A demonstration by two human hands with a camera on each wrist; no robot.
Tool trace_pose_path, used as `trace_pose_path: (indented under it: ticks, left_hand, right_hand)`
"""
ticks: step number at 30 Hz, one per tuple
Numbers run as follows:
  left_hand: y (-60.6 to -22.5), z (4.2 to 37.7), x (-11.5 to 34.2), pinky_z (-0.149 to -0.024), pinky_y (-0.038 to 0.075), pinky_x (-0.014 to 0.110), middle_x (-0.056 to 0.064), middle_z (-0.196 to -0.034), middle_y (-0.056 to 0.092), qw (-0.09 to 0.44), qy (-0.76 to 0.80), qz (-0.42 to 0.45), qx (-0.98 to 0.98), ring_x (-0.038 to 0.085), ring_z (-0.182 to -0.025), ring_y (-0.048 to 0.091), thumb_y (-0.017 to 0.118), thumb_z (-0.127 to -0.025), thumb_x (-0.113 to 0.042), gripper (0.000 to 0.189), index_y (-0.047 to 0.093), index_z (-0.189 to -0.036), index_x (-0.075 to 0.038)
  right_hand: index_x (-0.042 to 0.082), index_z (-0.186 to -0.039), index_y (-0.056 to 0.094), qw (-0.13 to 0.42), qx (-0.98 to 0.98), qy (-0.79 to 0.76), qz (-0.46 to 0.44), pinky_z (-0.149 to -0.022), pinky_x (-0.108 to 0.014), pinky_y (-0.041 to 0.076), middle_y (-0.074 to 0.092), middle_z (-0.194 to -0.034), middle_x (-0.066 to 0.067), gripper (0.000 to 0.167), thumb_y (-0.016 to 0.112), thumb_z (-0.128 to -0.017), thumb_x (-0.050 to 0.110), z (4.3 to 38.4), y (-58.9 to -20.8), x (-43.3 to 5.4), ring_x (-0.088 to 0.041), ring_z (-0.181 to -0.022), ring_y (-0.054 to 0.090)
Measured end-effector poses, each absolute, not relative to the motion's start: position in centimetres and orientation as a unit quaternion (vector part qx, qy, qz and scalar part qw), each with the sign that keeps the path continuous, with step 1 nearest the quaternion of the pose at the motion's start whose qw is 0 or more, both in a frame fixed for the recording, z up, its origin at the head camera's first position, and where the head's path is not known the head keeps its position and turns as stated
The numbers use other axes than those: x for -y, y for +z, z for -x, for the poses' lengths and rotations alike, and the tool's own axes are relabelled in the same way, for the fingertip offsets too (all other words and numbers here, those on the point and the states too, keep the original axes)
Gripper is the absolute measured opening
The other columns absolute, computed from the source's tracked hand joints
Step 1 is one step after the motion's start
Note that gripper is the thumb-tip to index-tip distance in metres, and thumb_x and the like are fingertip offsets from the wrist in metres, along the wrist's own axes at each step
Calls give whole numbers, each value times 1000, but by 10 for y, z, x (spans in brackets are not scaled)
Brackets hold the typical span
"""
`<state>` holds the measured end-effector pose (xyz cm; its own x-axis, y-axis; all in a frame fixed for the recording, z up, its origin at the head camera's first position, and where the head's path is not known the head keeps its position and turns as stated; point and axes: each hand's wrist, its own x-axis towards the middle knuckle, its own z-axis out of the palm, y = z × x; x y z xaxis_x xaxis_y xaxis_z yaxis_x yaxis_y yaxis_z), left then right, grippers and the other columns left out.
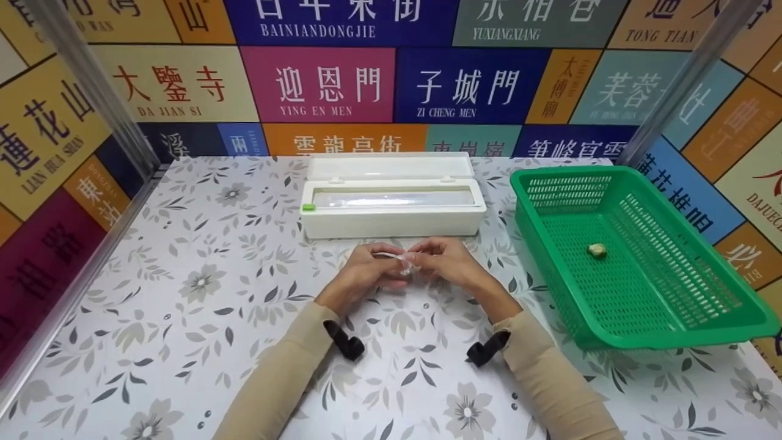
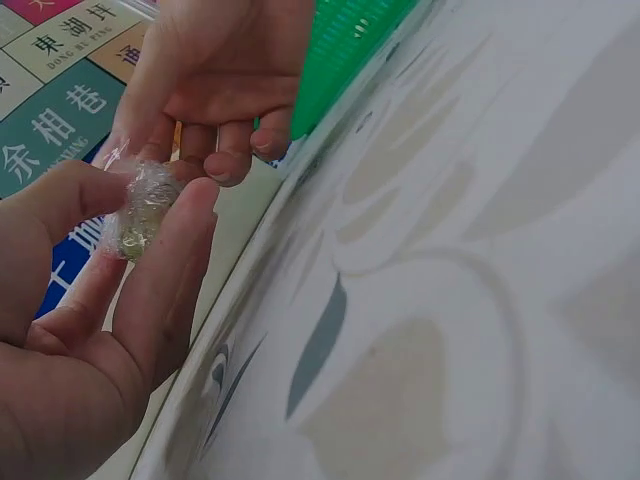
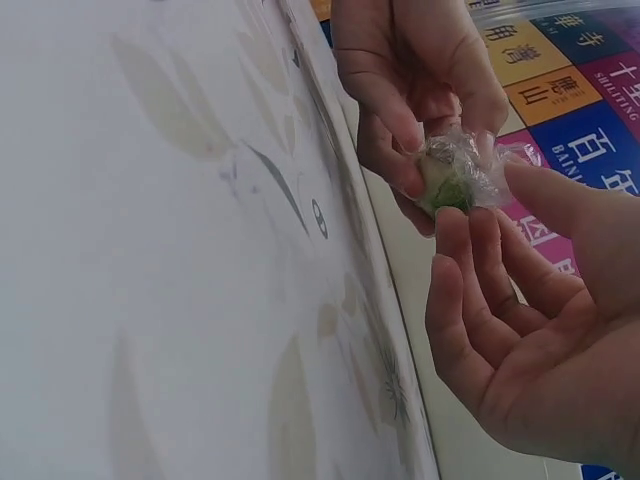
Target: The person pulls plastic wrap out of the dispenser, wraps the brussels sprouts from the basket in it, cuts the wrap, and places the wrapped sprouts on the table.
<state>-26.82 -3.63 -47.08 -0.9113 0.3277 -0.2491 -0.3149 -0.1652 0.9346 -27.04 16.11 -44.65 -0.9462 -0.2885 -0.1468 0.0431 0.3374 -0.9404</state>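
Both hands meet over the table in front of a white cling film box [image 1: 391,225]. Between them is a small pale-green lump wrapped in crinkled clear cling film [image 3: 448,188], its kind blurred by the film. My left hand [image 1: 361,270] pinches the bundle between thumb and fingers. The thumb and fingertips of my right hand [image 1: 451,261] pinch the film at its other side. In the left wrist view, the wrapped lump [image 2: 148,212] shows green at its lower end.
The film box's lid [image 1: 391,165] stands raised at the back, and a green slider [image 1: 308,208] sits at its left end. A green plastic basket [image 1: 690,340] at the right holds one small yellowish-green lump [image 1: 597,250]. Patterned panels enclose the flower-print tabletop [image 1: 201,281].
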Motion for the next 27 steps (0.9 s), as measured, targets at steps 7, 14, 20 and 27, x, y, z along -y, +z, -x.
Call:
trace_pose_path:
  ticks: [7, 14, 20, 27]
  left_hand:
    - [-470, 267, 40, -83, 64, 40, 14, -105, 71, 251, 780, -29, -572, 26, -87, 74, 63, -94, -3, 33, 59, -125, 8]
    - [-472, 268, 41, -74, 66, 37, 17, -108, 74, 244, 769, -21, -591, 31, -87, 76, 72, -91, -9, 35, 64, -123, 4]
    - [-471, 268, 41, -72, 66, 33, 18, -112, 70, 234, 769, -4, -595, 26, -82, 75, 72, -90, -4, 35, 66, -123, 3]
    - [-470, 269, 40, -76, 65, 31, 18, -115, 68, 211, 777, -1, -594, 22, -82, 74, 70, -92, -2, 35, 64, -125, 6]
  right_hand:
    - [5, -101, 73, 133, -799, -584, 52, -54, -26, 55, 70, -79, 4, 21, 79, -87, 19, 271, -445, -161, -15, -63, 63]
    - [7, -105, 78, 117, -814, -563, 81, -54, -26, 55, 77, -87, -1, 24, 80, -86, 21, 272, -448, -164, -17, -64, 65]
    - [12, -111, 76, 135, -827, -531, 123, -58, -23, 51, 72, -99, -2, 27, 79, -87, 23, 269, -445, -166, -17, -76, 66]
    - [12, -119, 71, 147, -825, -527, 143, -53, -24, 53, 64, -103, -7, 42, 84, -80, 16, 268, -444, -167, -17, -73, 63]
